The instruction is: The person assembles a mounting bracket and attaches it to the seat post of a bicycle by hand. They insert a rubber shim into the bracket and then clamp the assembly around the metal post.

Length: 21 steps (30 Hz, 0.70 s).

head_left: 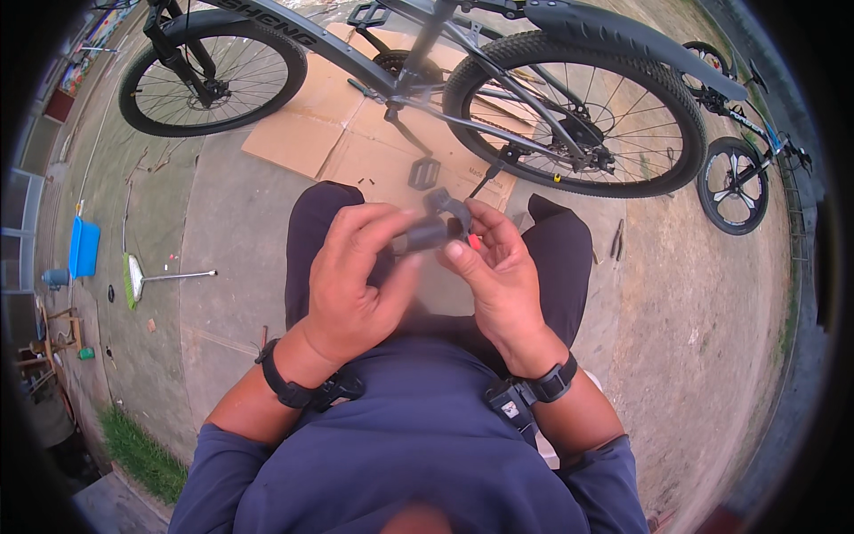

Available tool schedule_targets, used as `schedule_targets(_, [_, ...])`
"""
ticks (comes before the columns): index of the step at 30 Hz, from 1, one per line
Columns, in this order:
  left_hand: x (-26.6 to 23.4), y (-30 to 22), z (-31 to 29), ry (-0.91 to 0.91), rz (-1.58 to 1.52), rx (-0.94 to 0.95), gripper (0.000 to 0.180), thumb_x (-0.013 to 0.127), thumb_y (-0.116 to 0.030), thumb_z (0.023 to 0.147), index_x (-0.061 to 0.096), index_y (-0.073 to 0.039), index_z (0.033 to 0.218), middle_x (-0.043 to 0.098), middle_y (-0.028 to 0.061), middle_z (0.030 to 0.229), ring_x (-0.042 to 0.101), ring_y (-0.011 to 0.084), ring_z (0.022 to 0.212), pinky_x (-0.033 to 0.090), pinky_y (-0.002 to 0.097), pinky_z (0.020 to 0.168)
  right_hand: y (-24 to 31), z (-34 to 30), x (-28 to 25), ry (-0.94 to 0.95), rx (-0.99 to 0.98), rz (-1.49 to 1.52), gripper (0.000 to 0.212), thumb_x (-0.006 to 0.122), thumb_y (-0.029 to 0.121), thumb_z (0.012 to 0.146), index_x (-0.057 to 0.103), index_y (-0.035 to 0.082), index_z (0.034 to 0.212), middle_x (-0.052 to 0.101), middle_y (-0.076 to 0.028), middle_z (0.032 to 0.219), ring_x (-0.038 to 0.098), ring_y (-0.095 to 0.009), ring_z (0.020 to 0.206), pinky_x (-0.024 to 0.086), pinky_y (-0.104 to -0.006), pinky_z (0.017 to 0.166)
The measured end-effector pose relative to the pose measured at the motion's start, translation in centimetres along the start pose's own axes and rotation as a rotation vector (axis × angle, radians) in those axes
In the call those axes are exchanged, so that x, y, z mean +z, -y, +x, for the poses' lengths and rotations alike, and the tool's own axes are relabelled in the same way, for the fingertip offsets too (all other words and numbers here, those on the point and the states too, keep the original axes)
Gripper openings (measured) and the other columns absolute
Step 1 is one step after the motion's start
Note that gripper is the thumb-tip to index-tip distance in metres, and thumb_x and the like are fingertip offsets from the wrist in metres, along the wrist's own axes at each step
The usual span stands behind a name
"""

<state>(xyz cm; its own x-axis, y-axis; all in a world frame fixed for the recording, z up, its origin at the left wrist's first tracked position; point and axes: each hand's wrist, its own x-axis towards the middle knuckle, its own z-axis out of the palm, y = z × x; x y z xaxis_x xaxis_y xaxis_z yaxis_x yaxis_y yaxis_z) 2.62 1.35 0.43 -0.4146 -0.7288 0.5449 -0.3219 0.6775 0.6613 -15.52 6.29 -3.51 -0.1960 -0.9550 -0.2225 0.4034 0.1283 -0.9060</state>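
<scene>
My right hand point(503, 271) pinches a black ring-shaped clamp point(457, 214) between thumb and fingers. A small red piece point(474, 241) shows beside its thumb. My left hand point(351, 271) is closed round the near end of a dark cylindrical piece point(425, 236), its fingertips smeared by motion. The cylinder's right end meets or overlaps the clamp; whether the two are joined I cannot tell. Both hands are held above my lap, between my knees.
A grey bicycle point(356, 67) stands ahead over flattened cardboard point(298, 147). Its pedal point(424, 173) hangs just beyond my hands. Pliers point(617, 240) lie on the ground at right. A broom point(133, 280) and a blue bin point(84, 247) are at left; another bicycle point(734, 187) stands far right.
</scene>
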Motion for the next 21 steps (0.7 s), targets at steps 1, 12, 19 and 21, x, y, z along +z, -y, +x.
schedule_targets(1, [0.06,0.06,-0.05,-0.018,-0.022,0.006,0.042,0.071,0.005,0.085,0.061,0.001,0.125,0.062,0.0173,0.118,0.061,0.0256,0.098,0.052,0.0327,0.079,-0.03,-0.03,0.06,-0.003,-0.010,-0.014,0.066,0.079,0.012,0.090,0.044,-0.002,0.145,0.057,-0.011,0.133,0.060,-0.017,0.117,0.052,-0.0331,0.100])
schedule_targets(12, [0.52,0.33,-0.16,-0.047,-0.111,0.000,0.045,0.073,0.006,0.079,0.062,-0.003,0.121,0.068,0.0162,0.111,0.067,0.0289,0.090,0.055,0.0340,0.075,0.25,-0.21,0.39,-0.021,0.000,-0.087,0.062,0.077,0.006,0.091,0.047,-0.002,0.144,0.059,-0.011,0.133,0.060,-0.017,0.118,0.050,-0.0303,0.101])
schedule_targets(19, [0.57,0.23,-0.07,0.003,-0.106,-0.015,0.045,0.070,0.009,0.079,0.067,-0.007,0.121,0.064,0.0141,0.113,0.067,0.0280,0.093,0.054,0.0327,0.076,0.32,-0.30,0.39,-0.005,-0.025,-0.110,0.060,0.077,0.006,0.091,0.048,-0.003,0.143,0.060,-0.011,0.132,0.060,-0.016,0.118,0.050,-0.0304,0.101])
schedule_targets(21, [0.54,0.07,0.01,0.007,-0.088,-0.028,0.044,0.071,0.009,0.079,0.069,-0.008,0.119,0.063,0.0136,0.113,0.067,0.0275,0.093,0.054,0.0327,0.076,0.35,-0.31,0.44,-0.007,-0.027,-0.120,0.060,0.077,0.006,0.092,0.048,-0.003,0.143,0.060,-0.011,0.132,0.060,-0.016,0.117,0.050,-0.0303,0.101])
